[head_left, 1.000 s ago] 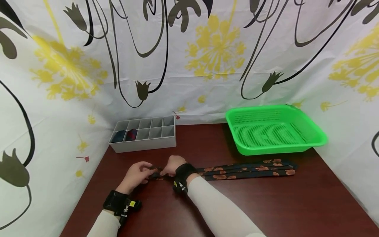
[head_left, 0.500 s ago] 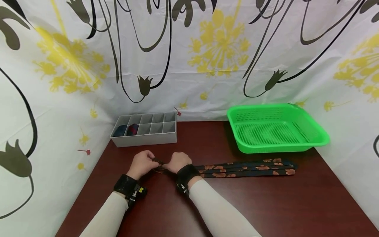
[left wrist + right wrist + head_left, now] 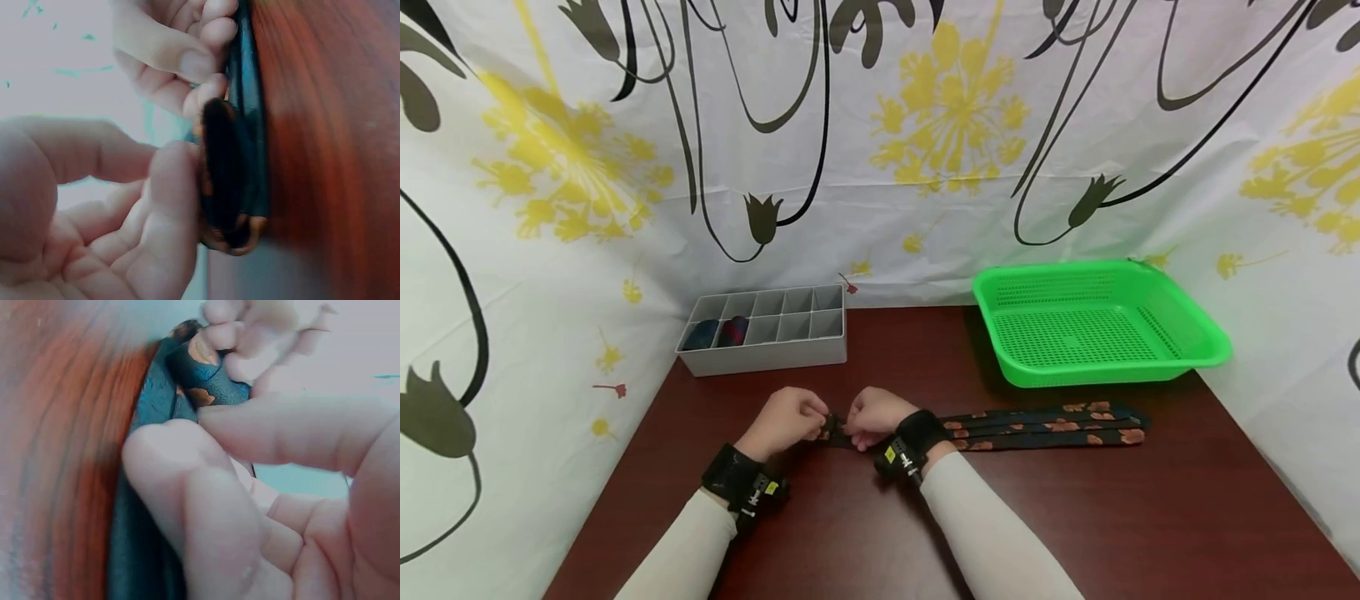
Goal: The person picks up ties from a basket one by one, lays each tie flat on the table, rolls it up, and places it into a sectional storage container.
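Head view, item: we log a dark necktie [image 3: 1037, 423] with orange flowers, folded lengthwise, lying on the dark red table [image 3: 1075, 517] in front of the green basket [image 3: 1097, 325].
Head view, axis: its long axis runs left to right across the table; the free end points toward our right, the worked end sits at our hands.
Head view, hands: our left hand [image 3: 786, 421] and right hand [image 3: 872, 415] meet at the tie's left end, both with fingers curled onto it.
Head view, other stock: a grey divided organiser [image 3: 767, 331] stands well behind, with two dark rolls in its left compartments.
Left wrist view: our left fingers [image 3: 172, 206] pinch a small roll of the necktie [image 3: 228, 181] edge-on.
Right wrist view: our right fingers [image 3: 187, 487] press on the necktie [image 3: 206, 378] beside the roll.
Handling note: we judge a good roll needs even tension, the edges kept aligned, and both thumbs turning together along the axis.
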Available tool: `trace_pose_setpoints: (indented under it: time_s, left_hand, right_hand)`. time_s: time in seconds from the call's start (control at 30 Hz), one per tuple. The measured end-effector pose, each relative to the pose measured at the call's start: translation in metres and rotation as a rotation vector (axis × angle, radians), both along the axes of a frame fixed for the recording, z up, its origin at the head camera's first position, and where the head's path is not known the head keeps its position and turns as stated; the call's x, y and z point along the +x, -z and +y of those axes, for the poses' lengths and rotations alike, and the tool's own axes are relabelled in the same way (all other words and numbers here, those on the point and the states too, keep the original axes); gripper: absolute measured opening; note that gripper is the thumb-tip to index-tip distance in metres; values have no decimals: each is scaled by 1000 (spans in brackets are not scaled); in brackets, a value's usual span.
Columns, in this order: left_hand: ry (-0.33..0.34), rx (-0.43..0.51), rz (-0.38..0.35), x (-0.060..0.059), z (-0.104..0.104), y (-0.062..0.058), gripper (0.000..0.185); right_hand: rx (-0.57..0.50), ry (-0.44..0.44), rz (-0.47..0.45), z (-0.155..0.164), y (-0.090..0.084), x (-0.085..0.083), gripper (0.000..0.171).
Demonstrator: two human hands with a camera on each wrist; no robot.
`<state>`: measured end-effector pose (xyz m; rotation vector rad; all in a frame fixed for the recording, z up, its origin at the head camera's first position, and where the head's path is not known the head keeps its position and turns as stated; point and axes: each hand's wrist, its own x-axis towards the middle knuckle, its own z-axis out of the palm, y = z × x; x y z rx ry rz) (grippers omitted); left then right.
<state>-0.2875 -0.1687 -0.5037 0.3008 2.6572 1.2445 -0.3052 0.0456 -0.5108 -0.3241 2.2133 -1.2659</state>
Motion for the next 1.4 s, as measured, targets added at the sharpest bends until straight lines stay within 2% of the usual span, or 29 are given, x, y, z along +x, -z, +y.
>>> trace_pose_setpoints:
  time_s: [0.1, 0.23, 0.33, 0.43, 0.5, 0.63, 0.73, 0.8, 0.9, 0.97, 1.07, 1.17, 1.3, 1.4]
  left_hand:
    - [-68, -63, 23, -3, -5, 4, 16]
    - [-138, -207, 51, -4, -10, 8, 38]
    - [-148, -199, -1, -4, -12, 9, 36]
    - [-146, -126, -64, -6, -13, 11, 29]
    - [-155, -26, -131, -8, -15, 13, 26]
    - [-179, 231, -258, -16, -21, 17, 25]
    - [-141, 359, -302, -21, -26, 18, 25]
    - [-100, 394, -304, -23, -30, 19, 23]
    - [-54, 396, -293, -24, -31, 18, 20]
    - [-45, 378, -277, -22, -31, 17, 19]
    - [-56, 323, -246, -20, -25, 15, 22]
    - [-80, 258, -217, -21, -20, 15, 25]
    - [-130, 166, -176, -21, -14, 17, 26]
    - [-151, 87, -131, -20, -8, 17, 26]
  right_hand:
    - [-7, 41, 6, 1, 5, 0, 29]
    - [89, 91, 88, -6, 9, 1, 43]
    - [153, 95, 129, -12, 7, 0, 45]
    - [176, 81, 138, -14, 5, -1, 43]
    - [173, 71, 140, -15, 4, -1, 42]
    - [153, 79, 138, -16, 4, -2, 39]
    - [138, 100, 154, -18, 5, -4, 37]
    - [133, 113, 184, -21, 7, -6, 37]
    - [138, 133, 263, -25, 13, -8, 38]
    - [148, 140, 317, -28, 17, -10, 36]
    - [179, 122, 361, -30, 21, -12, 24]
    - [133, 67, 303, -28, 16, -13, 4]
    - [-29, -39, 146, -20, 2, -14, 38]
    - [-149, -23, 24, -13, -2, -13, 48]
